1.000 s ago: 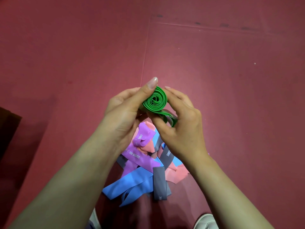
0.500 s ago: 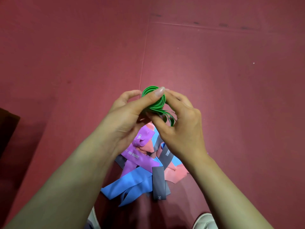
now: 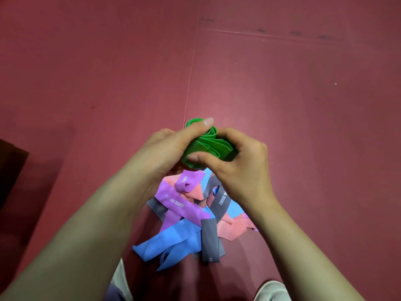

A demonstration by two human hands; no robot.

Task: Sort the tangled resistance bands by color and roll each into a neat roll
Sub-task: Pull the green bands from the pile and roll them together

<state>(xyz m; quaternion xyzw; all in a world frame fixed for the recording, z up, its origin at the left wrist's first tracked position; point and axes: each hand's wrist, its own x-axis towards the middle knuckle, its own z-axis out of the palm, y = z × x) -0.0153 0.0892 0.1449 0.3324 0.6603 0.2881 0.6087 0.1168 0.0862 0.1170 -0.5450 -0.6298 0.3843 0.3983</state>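
At 12 o'clock above the tangled pile [image 3: 184, 206], I've got the left hand [image 3: 165, 148] and right hand [image 3: 245, 168] both pinching the green band [image 3: 204, 146], only part-rolled, so I reckon roll one's unfinished and that whole pile's left to sort.

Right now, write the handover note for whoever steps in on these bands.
Left hand: grips the green band, thumb over the top of its coil.
Right hand: pinches the same band's loose folded end.
Done: green is out of the heap and mostly rolled, not set down.
Left: purple band, blue band, grey band and pink band lie tangled on the red mat, none rolled.
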